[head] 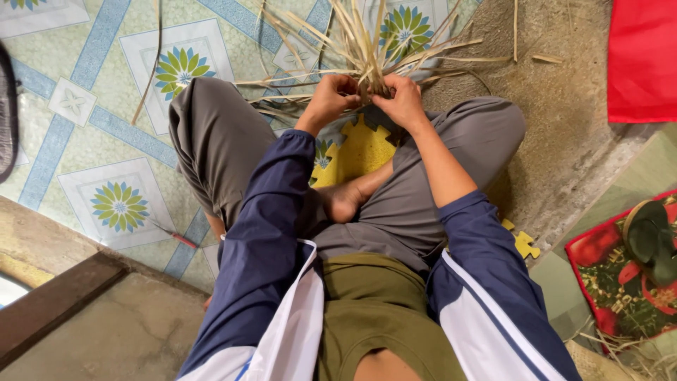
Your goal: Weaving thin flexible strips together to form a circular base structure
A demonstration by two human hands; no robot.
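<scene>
I sit cross-legged on the floor in grey trousers and a blue and white jacket. My left hand (330, 97) and my right hand (402, 99) are close together in front of my knees, both closed on a bundle of dry pale straw strips (367, 49). The strips fan out upward and sideways from where my fingers pinch them. A yellow foam mat piece (360, 152) lies under my legs, with my bare foot (345, 201) resting on it.
Patterned vinyl flooring (120, 162) with blue and green flowers covers the left. A small red-handled tool (176, 236) lies beside my left knee. Bare concrete (564, 106) is on the right, with a red cloth (642, 56), a dark sandal (652, 240) on a red mat, and loose straw.
</scene>
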